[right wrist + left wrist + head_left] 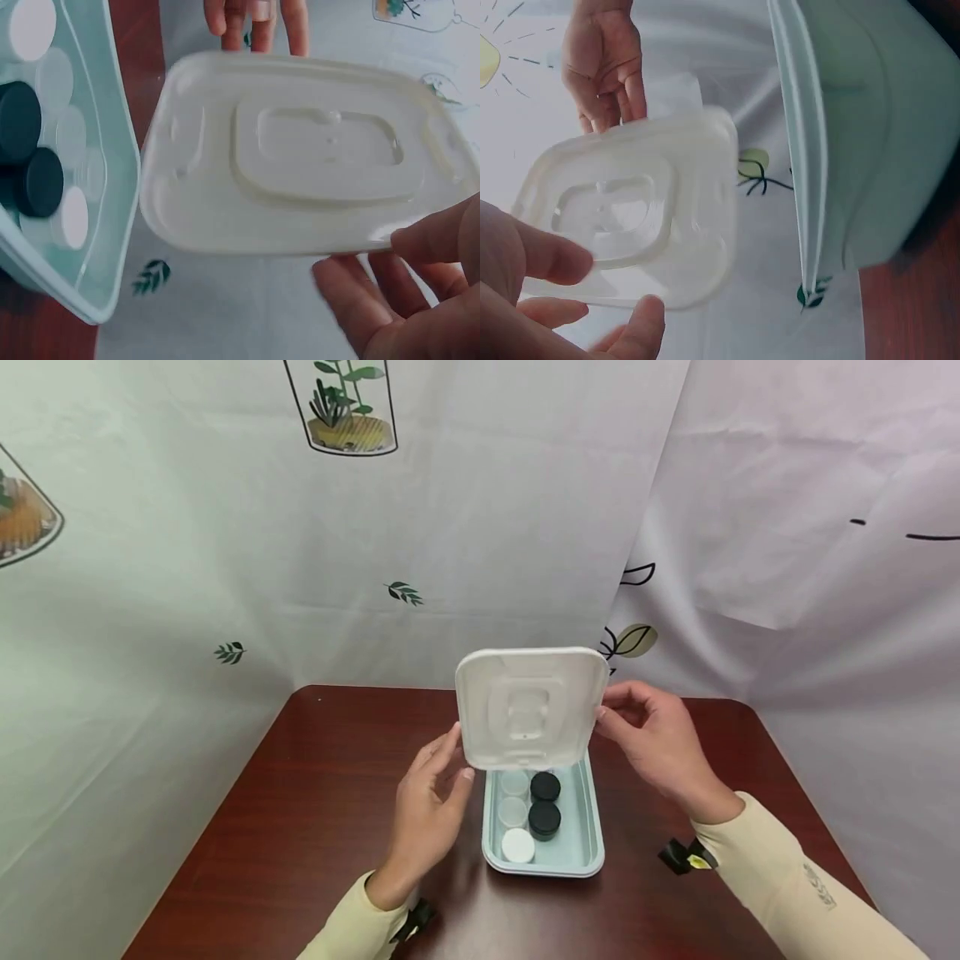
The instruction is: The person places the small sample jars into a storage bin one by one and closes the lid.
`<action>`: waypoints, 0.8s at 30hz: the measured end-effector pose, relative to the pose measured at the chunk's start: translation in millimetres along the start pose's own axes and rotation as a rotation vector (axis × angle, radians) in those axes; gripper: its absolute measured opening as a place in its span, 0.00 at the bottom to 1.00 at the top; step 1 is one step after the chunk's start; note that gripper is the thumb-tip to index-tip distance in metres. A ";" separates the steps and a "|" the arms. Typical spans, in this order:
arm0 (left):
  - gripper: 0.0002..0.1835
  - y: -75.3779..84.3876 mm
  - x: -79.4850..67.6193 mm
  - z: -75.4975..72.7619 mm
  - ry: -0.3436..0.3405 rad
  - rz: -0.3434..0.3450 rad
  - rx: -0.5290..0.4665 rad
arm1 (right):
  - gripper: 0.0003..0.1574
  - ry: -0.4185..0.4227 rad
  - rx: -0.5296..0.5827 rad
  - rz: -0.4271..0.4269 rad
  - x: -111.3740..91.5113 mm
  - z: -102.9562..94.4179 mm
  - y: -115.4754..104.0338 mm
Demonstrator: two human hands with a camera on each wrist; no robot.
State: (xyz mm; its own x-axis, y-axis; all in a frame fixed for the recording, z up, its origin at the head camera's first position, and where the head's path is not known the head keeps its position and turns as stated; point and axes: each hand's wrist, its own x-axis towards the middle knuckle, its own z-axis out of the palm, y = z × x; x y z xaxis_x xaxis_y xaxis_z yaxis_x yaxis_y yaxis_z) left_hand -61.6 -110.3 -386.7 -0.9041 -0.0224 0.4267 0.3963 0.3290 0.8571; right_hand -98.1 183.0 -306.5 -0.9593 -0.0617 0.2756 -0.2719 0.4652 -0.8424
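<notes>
A white plastic lid [532,710] is held up, tilted, above the far part of a pale blue-green box [588,827]. My right hand [660,743] pinches the lid's right edge, thumb [435,234] on the near face and fingers behind. At the opposite edge is my left hand [431,810], its fingers fairly straight and spread from the thumb [559,259], fingertips right at the rim. Inside the box, round jars stand in two rows: black-lidded ones [544,820], a white-lidded one [518,845] and paler ones [513,812]. The lid hides the box's far end.
The box stands on a dark red-brown wooden table [322,810]. A white cloth [487,527] printed with leaves and plant jars hangs behind the table and along its sides. Dark straps [678,856] sit at both wrists.
</notes>
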 end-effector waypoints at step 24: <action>0.22 13.4 6.8 8.1 -0.187 -0.172 -0.301 | 0.02 -0.091 0.387 0.165 -36.3 -1.0 20.1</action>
State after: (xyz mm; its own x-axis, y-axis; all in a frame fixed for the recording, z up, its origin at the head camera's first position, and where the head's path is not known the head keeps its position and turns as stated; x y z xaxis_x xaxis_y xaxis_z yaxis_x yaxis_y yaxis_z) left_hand -63.7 -98.4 -374.6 -0.9640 0.1282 0.2331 0.2402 0.0430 0.9698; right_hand -68.6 195.4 -332.9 -0.9905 -0.0995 0.0949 -0.1059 0.1112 -0.9881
